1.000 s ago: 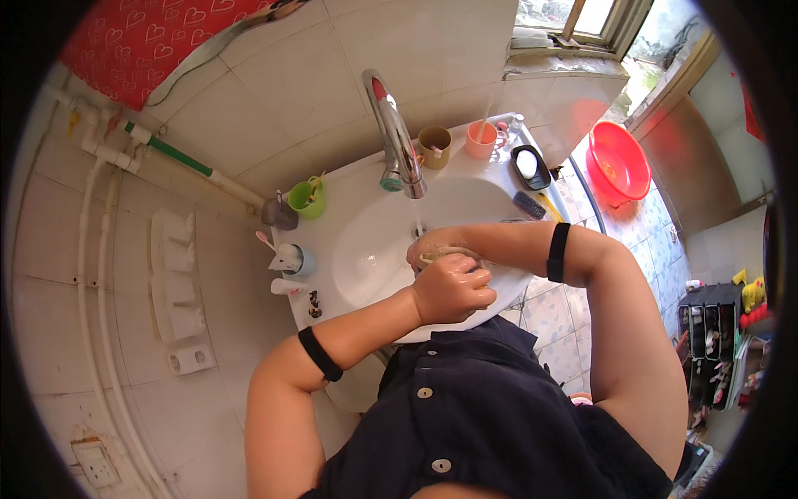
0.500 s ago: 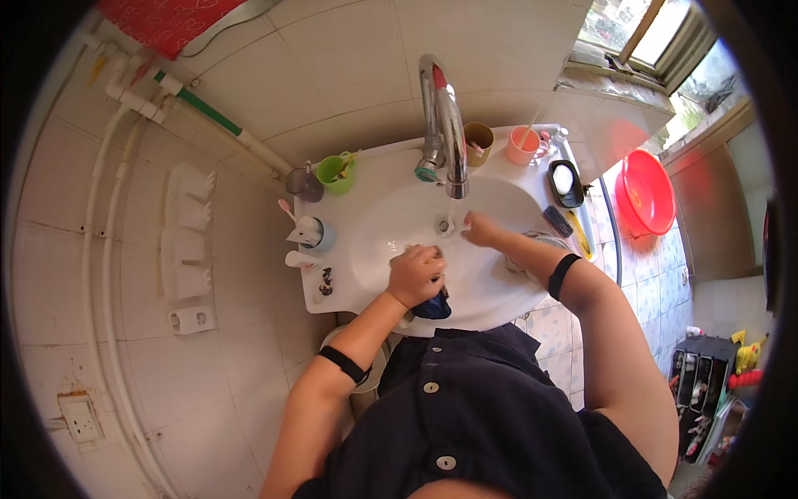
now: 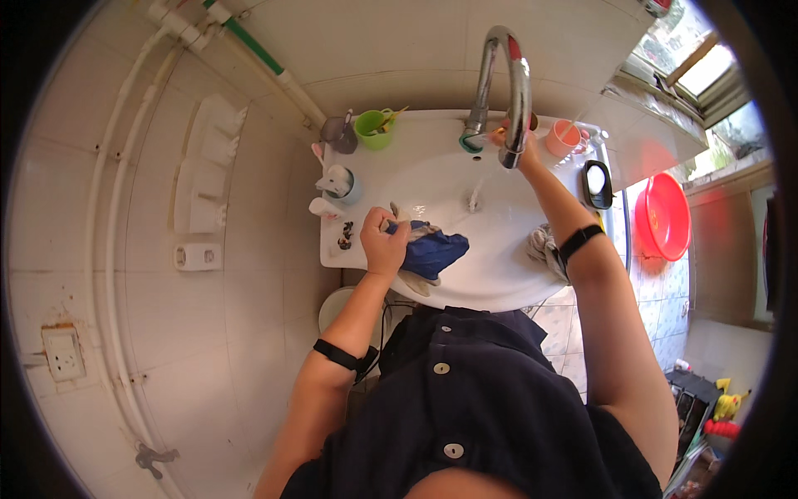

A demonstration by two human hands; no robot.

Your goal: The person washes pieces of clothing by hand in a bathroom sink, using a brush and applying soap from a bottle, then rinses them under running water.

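Observation:
My left hand [image 3: 387,243] is closed on a limp blue-and-beige cloth [image 3: 434,253], gripping its left end over the front left of the white washbasin [image 3: 499,270]. The blue part hangs to the right of the fist, with beige bits sticking out above and below. My right hand [image 3: 529,155] reaches up to the chrome tap [image 3: 519,91], behind its curved spout. Its fingertips are near the tap's base, but the spout hides most of the fingers, so their grip is unclear. A thin stream of water [image 3: 474,198] shows by the drain.
A bunched grey cloth [image 3: 544,249] lies on the basin's right side. A green cup [image 3: 375,131], a light blue cup [image 3: 342,186] and a pink cup [image 3: 564,139] stand along the rim. A black soap dish [image 3: 597,185] sits at right; a red basin [image 3: 664,218] is beyond.
My right hand has moved from over the drain up to the tap. My left hand has shifted left, and more of the blue cloth now shows spread out. The view has shifted.

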